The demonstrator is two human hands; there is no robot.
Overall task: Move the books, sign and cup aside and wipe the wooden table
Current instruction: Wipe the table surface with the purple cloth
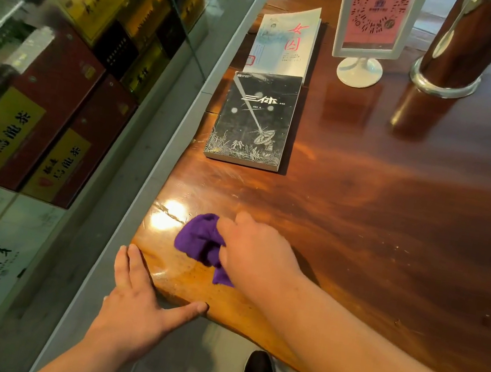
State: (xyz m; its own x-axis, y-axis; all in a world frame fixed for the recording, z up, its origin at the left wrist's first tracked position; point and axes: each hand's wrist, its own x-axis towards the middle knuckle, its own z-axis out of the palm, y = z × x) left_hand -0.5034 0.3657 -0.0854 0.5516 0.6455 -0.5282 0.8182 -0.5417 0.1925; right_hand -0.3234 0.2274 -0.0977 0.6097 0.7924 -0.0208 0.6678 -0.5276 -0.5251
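Warm, dim light; bright glare on the wooden table (167,214) near corner, wide-angle bending at edges.

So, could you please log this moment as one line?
right hand: wiping with cloth | left hand: flat on table edge | books, sign: not moved

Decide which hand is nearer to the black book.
The right hand, gripping the purple cloth on the table, lies just below the black book. The left hand rests farther off at the table's corner.

bare table (393,231) right, books (257,119), sign (372,27) blocking far edge
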